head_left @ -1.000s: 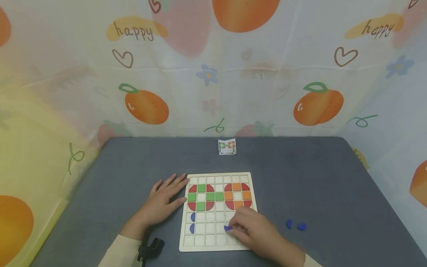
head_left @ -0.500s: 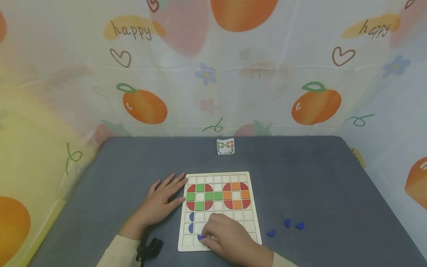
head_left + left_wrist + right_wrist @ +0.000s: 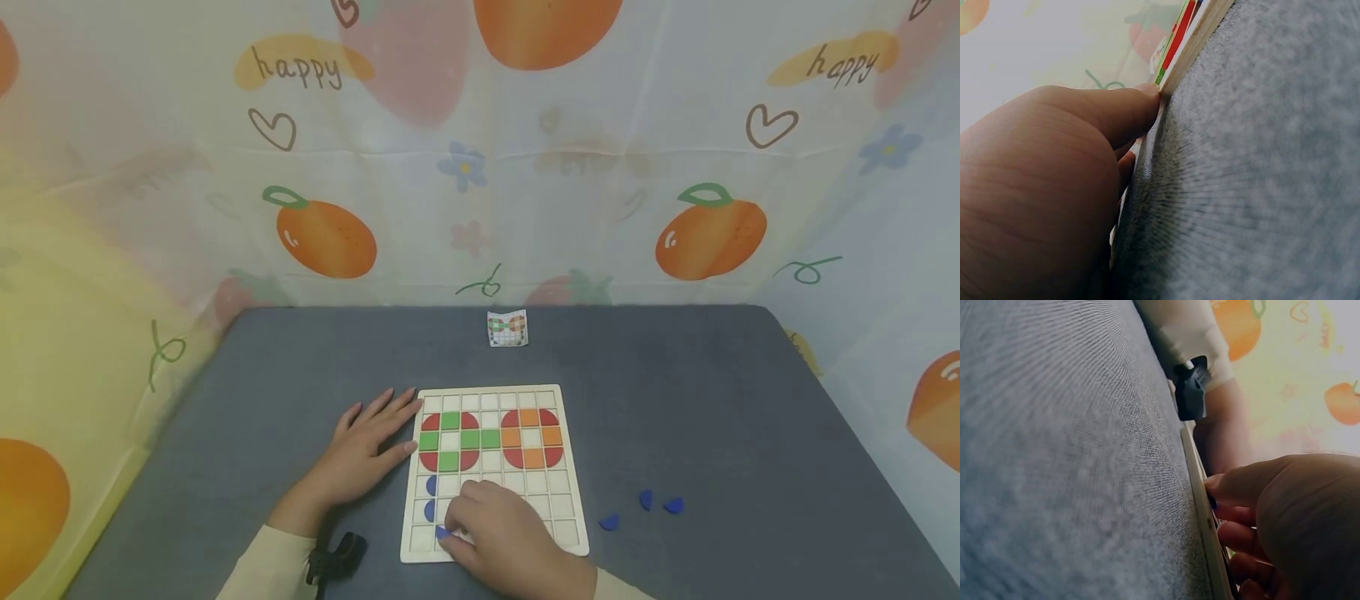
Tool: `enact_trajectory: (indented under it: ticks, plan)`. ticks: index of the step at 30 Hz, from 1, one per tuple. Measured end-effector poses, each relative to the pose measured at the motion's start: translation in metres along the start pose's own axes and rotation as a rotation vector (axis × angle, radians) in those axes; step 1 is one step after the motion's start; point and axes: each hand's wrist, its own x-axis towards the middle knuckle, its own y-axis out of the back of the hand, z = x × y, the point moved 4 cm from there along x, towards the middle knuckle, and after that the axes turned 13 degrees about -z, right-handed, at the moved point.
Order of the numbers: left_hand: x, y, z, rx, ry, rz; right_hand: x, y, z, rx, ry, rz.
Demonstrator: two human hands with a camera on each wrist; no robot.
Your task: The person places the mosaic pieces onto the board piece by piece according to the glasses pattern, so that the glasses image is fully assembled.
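A pale wooden grid board (image 3: 560, 483) lies on the dark table. My right hand (image 3: 502, 533) is over its lower left part, pinching a blue half-round tile (image 3: 441, 532) between thumb and fingers near the bottom-row cells. In the right wrist view, only a dark sliver of that tile (image 3: 1212, 501) shows under the thumb. My left hand (image 3: 360, 462) lies with fingers spread, touching the board's left edge; its thumb (image 3: 1135, 109) meets that edge in the left wrist view. Two blue half-round tiles (image 3: 431, 498) sit in the left column. Red, green (image 3: 450, 421) and orange tiles (image 3: 529, 417) form two rings above.
Three loose blue half-round tiles (image 3: 610, 522) lie on the table right of the board. Toward the far edge is a small printed pattern card (image 3: 507, 328). A black device (image 3: 336, 558) is at the left wrist. A fruit-print cloth (image 3: 405, 233) hangs behind the table.
My right hand has moved left and toward me across the board with the blue tile. A loose tile it had covered now shows at the right. The left hand stays on the board's edge.
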Motion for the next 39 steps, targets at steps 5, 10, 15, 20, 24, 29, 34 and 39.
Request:
enact_trajectory:
  ticks: [5,10,15,20,24,29,34,39]
  plan:
    - [0.0005,-0.0004,-0.0002,0.002,0.003,-0.001,0.0013,-0.0025,0.002,0.005,-0.006,-0.022]
    - [0.0,-0.0001,0.0004,0.006,-0.001,0.003,0.0016,-0.0024,0.0019,0.009,-0.001,-0.025]
    - [-0.0005,0.0007,0.002,0.01,-0.011,0.015,0.002,-0.0014,0.0025,0.026,-0.02,-0.044]
    - [0.0004,0.0,0.002,0.012,-0.005,0.009,0.0023,-0.0021,0.003,0.03,-0.018,-0.04]
    - [0.0015,-0.0004,0.0013,0.01,0.005,0.0,0.0024,-0.0024,0.0035,0.023,-0.01,-0.029]
    - [0.0002,0.0001,0.002,0.007,-0.001,0.005,0.0031,-0.0024,0.0035,0.046,-0.031,-0.061]
    - [0.0001,0.0001,0.0031,0.01,-0.005,0.016,0.0029,-0.0024,0.0044,0.075,-0.038,-0.084]
    - [0.0009,-0.0008,0.0016,0.009,0.007,0.009,0.0005,-0.0015,0.0056,0.093,-0.028,-0.064]
